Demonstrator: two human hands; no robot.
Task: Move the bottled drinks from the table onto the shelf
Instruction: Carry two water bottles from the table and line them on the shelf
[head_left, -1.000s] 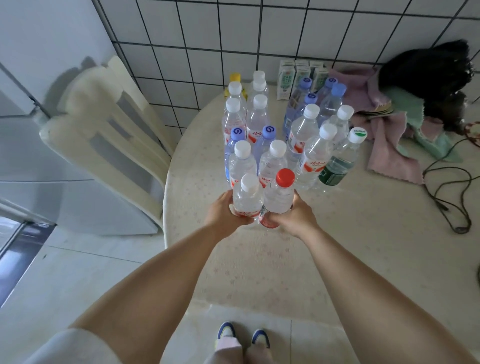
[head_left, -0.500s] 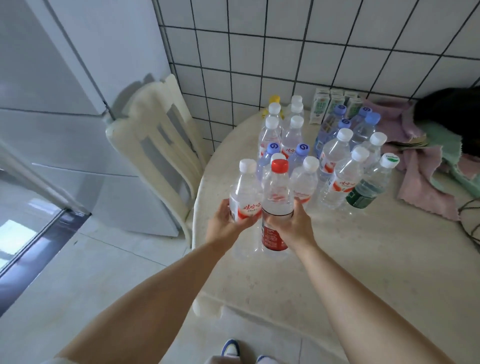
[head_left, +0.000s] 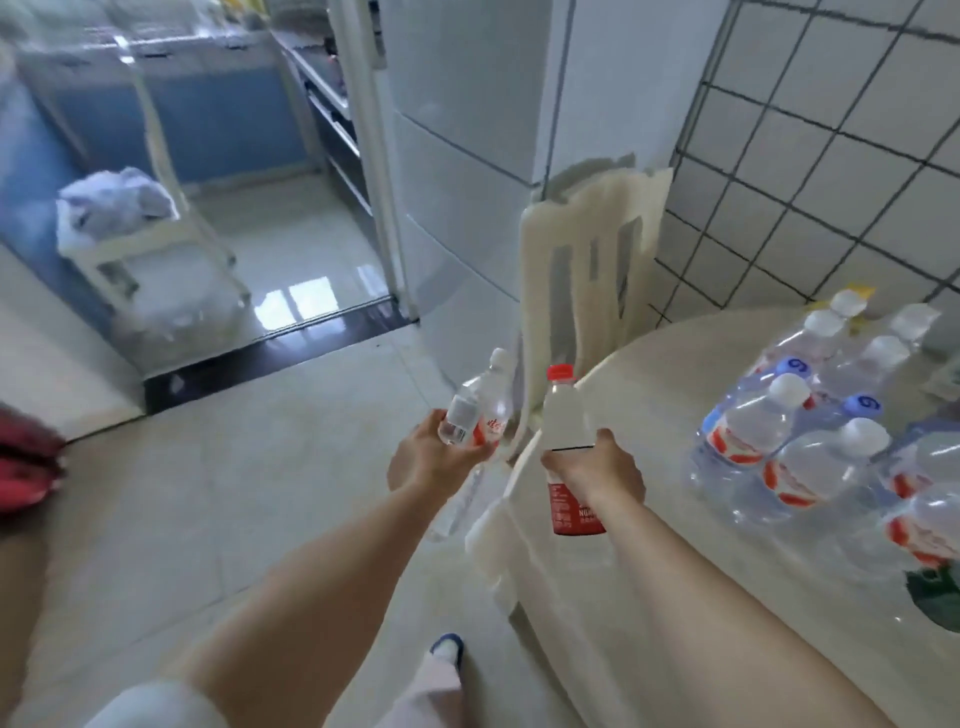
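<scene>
My left hand (head_left: 434, 457) grips a clear white-capped water bottle (head_left: 480, 405), tilted to the right, out over the floor. In my right hand (head_left: 597, 467) is an upright red-capped bottle (head_left: 566, 415) with a red label, held beside the table's left edge. Several more bottles (head_left: 810, 441), with white and blue caps, stand together on the round cream table (head_left: 675, 571) at the right. A white tiered shelf cart (head_left: 150, 254) with a bundle of cloth on top stands far left in the room beyond.
A cream plastic chair (head_left: 587, 249) stands between the table and a white fridge (head_left: 467, 171). A dark threshold strip (head_left: 270, 358) crosses the tiled floor toward the blue-cabineted room. A red object (head_left: 26, 467) sits at the left edge. My shoe (head_left: 447, 649) shows below.
Both bottles have been lifted off the table and carried left. The view has swung left from the table toward the doorway and shelf cart.
</scene>
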